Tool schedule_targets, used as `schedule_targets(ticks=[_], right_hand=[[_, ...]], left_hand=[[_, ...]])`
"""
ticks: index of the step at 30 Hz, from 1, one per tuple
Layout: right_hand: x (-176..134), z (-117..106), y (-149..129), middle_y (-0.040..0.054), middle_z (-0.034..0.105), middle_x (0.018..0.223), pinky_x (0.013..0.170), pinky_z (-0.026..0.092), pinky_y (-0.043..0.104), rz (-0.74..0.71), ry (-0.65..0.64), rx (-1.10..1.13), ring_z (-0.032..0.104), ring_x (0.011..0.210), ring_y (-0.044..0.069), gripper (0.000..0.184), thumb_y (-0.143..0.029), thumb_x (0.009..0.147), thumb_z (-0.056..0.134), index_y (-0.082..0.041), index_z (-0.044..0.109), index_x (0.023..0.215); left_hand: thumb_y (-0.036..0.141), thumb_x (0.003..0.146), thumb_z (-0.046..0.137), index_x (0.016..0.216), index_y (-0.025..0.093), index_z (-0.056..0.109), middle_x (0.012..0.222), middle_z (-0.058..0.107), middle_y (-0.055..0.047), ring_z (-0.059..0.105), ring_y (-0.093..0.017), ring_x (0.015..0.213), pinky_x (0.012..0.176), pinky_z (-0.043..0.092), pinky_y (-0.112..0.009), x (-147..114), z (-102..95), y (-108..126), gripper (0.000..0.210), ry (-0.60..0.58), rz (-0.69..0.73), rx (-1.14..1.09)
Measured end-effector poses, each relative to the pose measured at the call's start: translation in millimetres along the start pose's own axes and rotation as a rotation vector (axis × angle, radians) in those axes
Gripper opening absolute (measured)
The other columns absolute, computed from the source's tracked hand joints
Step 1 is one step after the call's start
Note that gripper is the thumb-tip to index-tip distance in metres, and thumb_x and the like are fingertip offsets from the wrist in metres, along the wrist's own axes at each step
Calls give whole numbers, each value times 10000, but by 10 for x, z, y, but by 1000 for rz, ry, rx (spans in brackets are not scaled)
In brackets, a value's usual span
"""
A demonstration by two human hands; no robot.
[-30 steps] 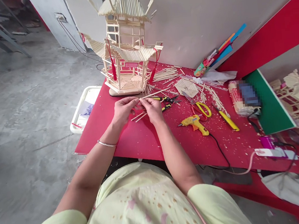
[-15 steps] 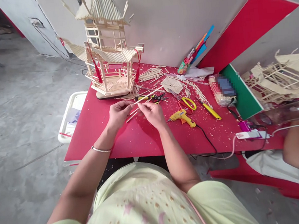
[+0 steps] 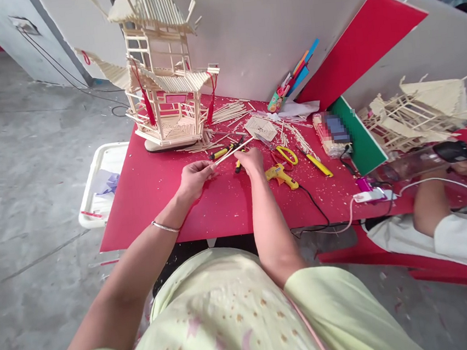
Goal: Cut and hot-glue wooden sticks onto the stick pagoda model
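Observation:
Between the thumb and fingers of my left hand [image 3: 195, 178], a pair of thin wooden sticks [image 3: 231, 152] slants up to the right. My right hand [image 3: 251, 161] has its fingers closed around the black-and-yellow pliers [image 3: 239, 167] on the red table; its fingertips are partly hidden. Behind the sticks lies a hexagonal stick panel [image 3: 261, 129]. A pagoda model [image 3: 177, 126] built of sticks, with red tassels, stands at the back left. To the right of my right hand lie a yellow glue gun [image 3: 282, 176] and yellow-handled scissors [image 3: 287, 155].
A yellow utility knife [image 3: 319, 165] and loose sticks [image 3: 227, 112] lie on the red table [image 3: 137, 206]. A pen cup [image 3: 276, 102] stands by the wall. Beyond a green board [image 3: 364, 140] are another stick model [image 3: 413, 111] and a co-worker's arm [image 3: 430, 203]. A white tray [image 3: 85, 205] sits left.
My right hand has let go of the sticks and moved right to the pliers. My left hand keeps the sticks. The whole view has shifted slightly.

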State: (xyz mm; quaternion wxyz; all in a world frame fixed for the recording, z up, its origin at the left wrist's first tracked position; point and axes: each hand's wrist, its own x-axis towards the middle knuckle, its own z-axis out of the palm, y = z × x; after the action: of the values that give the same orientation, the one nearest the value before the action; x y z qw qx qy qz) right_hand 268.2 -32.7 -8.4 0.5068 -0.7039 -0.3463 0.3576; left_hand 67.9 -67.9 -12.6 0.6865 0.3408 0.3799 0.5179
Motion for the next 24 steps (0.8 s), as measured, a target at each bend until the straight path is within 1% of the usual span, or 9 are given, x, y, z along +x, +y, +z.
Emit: schedule_targets(ticks=[6, 11, 13, 14, 16, 18, 20, 22, 24], right_hand=[[-79, -13, -115, -91, 471, 540, 495, 508, 216, 10, 83, 175, 515, 472, 85, 221, -281, 841, 684, -233, 530, 689], [-196, -80, -496, -77, 529, 704, 528, 472, 183, -382, 275, 370, 536, 564, 73, 235, -460, 862, 660, -245, 635, 951], [-226, -195, -703, -63, 562, 769, 507, 440, 177, -468, 340, 458, 528, 573, 74, 288, -494, 886, 611, -273, 641, 1069], [-250, -274, -796, -51, 591, 803, 478, 406, 172, -466, 322, 508, 499, 553, 68, 283, -489, 896, 594, -281, 643, 1081], [-345, -452, -921, -15, 669, 875, 414, 320, 171, -391, 167, 597, 387, 488, 52, 226, -457, 906, 578, -266, 658, 995], [-533, -625, -944, 31, 736, 926, 369, 249, 183, -263, -46, 595, 247, 445, 45, 224, -447, 906, 593, -238, 662, 869], [-813, -770, -890, 37, 767, 919, 337, 172, 198, -190, -135, 539, 144, 431, 44, 265, -499, 892, 644, -240, 693, 863], [-1136, -899, -836, -2, 768, 856, 332, 152, 200, -193, -188, 487, 151, 407, 37, 305, -549, 833, 741, -278, 733, 972], [-1430, -1033, -846, -33, 737, 749, 326, 190, 200, -248, -233, 396, 238, 368, 32, 388, -513, 748, 858, -303, 747, 1055]], left_hand=[[340, 542, 985, 753, 123, 749, 569, 600, 32, 489, -41, 470, 624, 576, -245, 53, -72, -15, 384, 26, -6, -36], [338, 564, 966, 748, 123, 749, 560, 590, 31, 496, -49, 483, 619, 545, -231, 109, -95, -80, 356, 71, 37, -36], [342, 581, 955, 742, 125, 752, 560, 591, 27, 501, -54, 490, 578, 505, -211, 128, -99, -97, 337, 93, 79, -11], [339, 585, 952, 746, 128, 754, 566, 597, 25, 508, -57, 495, 564, 490, -206, 135, -103, -95, 331, 106, 95, -4], [329, 587, 950, 763, 133, 756, 595, 618, 23, 513, -56, 500, 558, 489, -205, 142, -117, -64, 328, 128, 117, -11], [329, 584, 952, 780, 136, 757, 621, 629, 27, 497, -46, 493, 563, 508, -213, 142, -135, -13, 337, 142, 144, -31], [339, 587, 954, 790, 139, 761, 625, 627, 33, 482, -40, 485, 563, 522, -217, 135, -148, 35, 344, 143, 170, -32], [338, 588, 955, 785, 140, 761, 620, 620, 35, 476, -37, 481, 548, 518, -208, 111, -144, 61, 340, 135, 167, -18], [323, 598, 954, 785, 139, 755, 619, 612, 34, 474, -36, 478, 533, 511, -202, 49, -112, 64, 330, 119, 121, -13]])
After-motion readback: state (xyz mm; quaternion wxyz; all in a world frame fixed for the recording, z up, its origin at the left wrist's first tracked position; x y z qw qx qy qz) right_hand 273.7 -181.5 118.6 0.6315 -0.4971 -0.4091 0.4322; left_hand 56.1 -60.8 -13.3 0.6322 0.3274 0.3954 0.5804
